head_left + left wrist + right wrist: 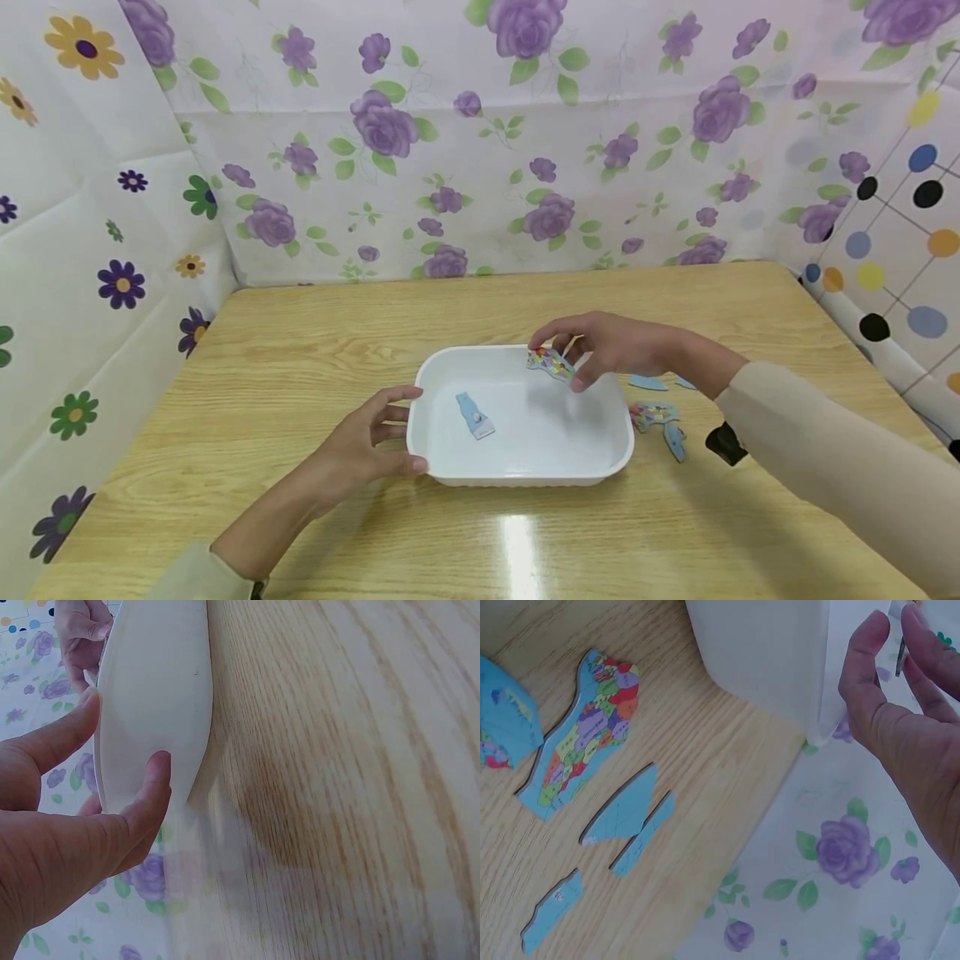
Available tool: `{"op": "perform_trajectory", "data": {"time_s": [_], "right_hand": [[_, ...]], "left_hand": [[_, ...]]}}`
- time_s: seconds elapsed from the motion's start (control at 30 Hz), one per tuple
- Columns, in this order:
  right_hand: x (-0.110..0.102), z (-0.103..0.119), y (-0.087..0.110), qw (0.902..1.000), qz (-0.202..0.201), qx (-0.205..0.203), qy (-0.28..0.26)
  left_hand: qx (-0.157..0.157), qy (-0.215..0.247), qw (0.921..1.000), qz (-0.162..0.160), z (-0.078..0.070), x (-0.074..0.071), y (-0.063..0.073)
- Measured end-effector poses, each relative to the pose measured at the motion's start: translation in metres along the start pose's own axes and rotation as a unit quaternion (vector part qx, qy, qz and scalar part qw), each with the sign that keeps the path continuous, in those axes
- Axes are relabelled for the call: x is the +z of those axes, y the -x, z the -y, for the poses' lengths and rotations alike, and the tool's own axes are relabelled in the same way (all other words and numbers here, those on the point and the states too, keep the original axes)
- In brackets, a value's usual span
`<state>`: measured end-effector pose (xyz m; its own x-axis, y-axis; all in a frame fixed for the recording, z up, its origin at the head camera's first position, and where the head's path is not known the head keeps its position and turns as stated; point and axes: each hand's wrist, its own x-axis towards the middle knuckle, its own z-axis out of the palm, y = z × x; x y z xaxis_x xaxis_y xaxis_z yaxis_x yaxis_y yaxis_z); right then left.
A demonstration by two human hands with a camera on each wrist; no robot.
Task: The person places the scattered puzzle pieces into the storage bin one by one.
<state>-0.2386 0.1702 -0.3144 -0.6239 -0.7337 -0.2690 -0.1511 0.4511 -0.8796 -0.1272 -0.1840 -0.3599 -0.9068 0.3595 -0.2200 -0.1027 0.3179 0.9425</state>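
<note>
A white plastic tray (pixel 525 450) stands on the wooden table. My left hand (pixel 365 450) holds its left end, with thumb and fingers spread along the rim and outer wall. Above the tray's right half, my right hand (pixel 622 346) pinches a colorful map puzzle piece (pixel 551 364) between thumb and fingers. The right wrist view shows this held piece (pixel 901 658) only edge-on. On the tray's floor lies a narrow light-blue puzzle piece (pixel 475 417).
Several map pieces lie right of the tray, among them a large multicolored one (pixel 592 735) and narrow blue ones (pixel 551 911). A small black object (pixel 726 444) shows beside the right sleeve. Flowered cloth (pixel 450 167) hangs behind the table (pixel 300 350).
</note>
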Motion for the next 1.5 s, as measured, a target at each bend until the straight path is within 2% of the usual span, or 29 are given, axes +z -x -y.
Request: {"op": "perform_trajectory", "data": {"time_s": [0.23, 0.5, 0.77, 1.03, 1.17, 1.33, 1.5], "right_hand": [[0.014, 0.010, -0.013, 0.9997, 0.019, -0.013, 0.001], [0.022, 0.014, -0.022, 0.9997, 0.022, -0.012, 0.001], [0.039, 0.014, -0.033, 0.9976, 0.019, 0.066, -0.001], [0.051, 0.016, -0.041, 0.9967, 0.002, 0.081, 0.002], [0.058, 0.015, -0.041, 0.9953, -0.026, 0.082, 0.043], [0.065, 0.020, -0.040, 0.9881, -0.051, 0.088, 0.115], [0.065, 0.022, -0.038, 0.9888, -0.051, 0.090, 0.108]], "left_hand": [[0.001, 0.005, 1.0000, 0.000, 0.000, 0.000, 0.000], [0.006, 0.006, 1.0000, 0.004, 0.001, -0.001, -0.001], [0.006, 0.003, 1.0000, 0.006, 0.002, -0.001, -0.001], [0.003, 0.011, 0.9999, 0.002, 0.000, -0.001, 0.000], [0.006, 0.011, 0.9999, 0.005, -0.002, -0.001, 0.000], [0.005, 0.008, 1.0000, 0.004, -0.002, -0.001, 0.000], [-0.003, 0.008, 1.0000, -0.003, -0.002, 0.000, 0.000]]}}
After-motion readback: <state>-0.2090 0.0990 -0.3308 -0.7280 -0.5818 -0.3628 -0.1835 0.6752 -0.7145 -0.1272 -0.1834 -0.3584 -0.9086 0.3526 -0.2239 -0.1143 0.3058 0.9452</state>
